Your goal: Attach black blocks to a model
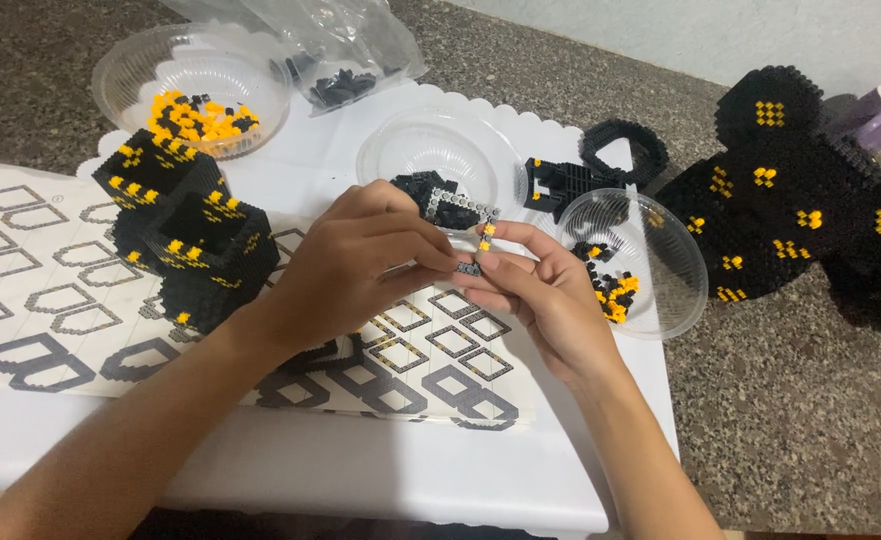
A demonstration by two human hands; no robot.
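I judge I'm mid-assembly: my left hand (360,262) and right hand (540,290) both pinch the small brick frame (460,212); next needs a careful press at 12 o'clock.

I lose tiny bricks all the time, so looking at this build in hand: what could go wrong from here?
1. The small block frame is pinched only by fingertips of the left hand and right hand above the table; a slip could snap it or scatter pieces.
2. The tilted clear bowl by the right hand sits near the table edge; a nudge might spill its yellow and black bricks onto the floor.
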